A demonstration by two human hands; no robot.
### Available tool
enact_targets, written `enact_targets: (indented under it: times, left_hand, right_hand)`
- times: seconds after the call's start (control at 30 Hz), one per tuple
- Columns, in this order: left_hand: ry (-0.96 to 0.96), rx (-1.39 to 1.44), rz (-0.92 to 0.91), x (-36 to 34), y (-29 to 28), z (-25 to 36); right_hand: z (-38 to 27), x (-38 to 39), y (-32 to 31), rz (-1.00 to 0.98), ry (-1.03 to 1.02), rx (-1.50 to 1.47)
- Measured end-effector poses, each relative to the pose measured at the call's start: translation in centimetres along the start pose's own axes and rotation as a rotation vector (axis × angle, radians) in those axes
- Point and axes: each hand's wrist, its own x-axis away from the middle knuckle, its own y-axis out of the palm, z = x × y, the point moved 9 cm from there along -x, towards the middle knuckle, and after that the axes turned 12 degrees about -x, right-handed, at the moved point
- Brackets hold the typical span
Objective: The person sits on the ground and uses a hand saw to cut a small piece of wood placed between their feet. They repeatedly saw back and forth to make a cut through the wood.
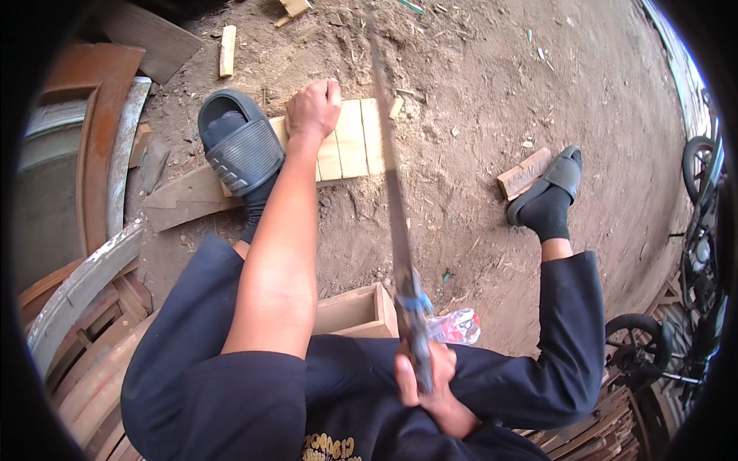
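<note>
A pale wooden board (350,146) with several lines across it lies near the ground, ahead of me. My left hand (314,110) is closed over its far part, knuckles up; the fingertips are hidden. My right hand (430,376) is wrapped around the handle of a handsaw (398,223), close to my lap. The long, blurred blade points away from me and crosses the board's right end; whether its teeth touch the wood I cannot tell. My left foot, in a dark slide sandal (242,142), rests on the board's left end.
A wooden box (350,311) and a clear plastic bag (456,326) are near my lap. Beside my right sandal (561,177) sits a wood block (524,174). Old wooden frames (115,146) crowd the left; a motorcycle (699,253) stands at right. Wood scraps (227,51) litter the dirt.
</note>
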Motion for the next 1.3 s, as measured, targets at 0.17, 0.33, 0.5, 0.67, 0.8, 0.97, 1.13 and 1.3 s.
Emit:
enact_targets:
  times: [0.17, 0.33, 0.5, 0.67, 0.8, 0.97, 1.13, 1.3]
  left_hand:
    - [-0.002, 0.022, 0.024, 0.3, -0.1, -0.1]
    - [-0.017, 0.024, -0.033, 0.3, -0.1, 0.0]
    - [-0.015, 0.016, -0.034, 0.5, -0.3, 0.2]
    - [-0.014, 0.043, -0.039, 0.2, 0.1, 0.4]
    - [-0.021, 0.041, -0.04, 0.4, 0.1, -0.5]
    - [0.022, 0.032, 0.039, 0.2, 0.0, 0.6]
    - [0.024, 0.054, -0.003, 0.3, -0.4, 0.5]
    - [-0.006, 0.029, -0.03, 0.4, -0.4, 0.0]
  right_hand:
    - [2.2, -3.1, -3.4, 0.407, 0.191, -0.648]
    - [4.9, -2.8, -4.6, 0.408, 0.343, -0.49]
    - [6.7, -3.3, -1.9, 0.297, 0.43, -0.383]
    - [3.0, -4.2, -1.6, 0.222, 0.126, -0.023]
    - [1.6, -4.1, -2.3, 0.26, 0.003, -0.336]
    - [6.5, -5.7, -0.7, 0.222, 0.446, -0.225]
    - [9.8, -3.3, 0.4, 0.229, 0.566, -0.318]
    - [9.4, -4.7, 0.3, 0.283, 0.521, -0.452]
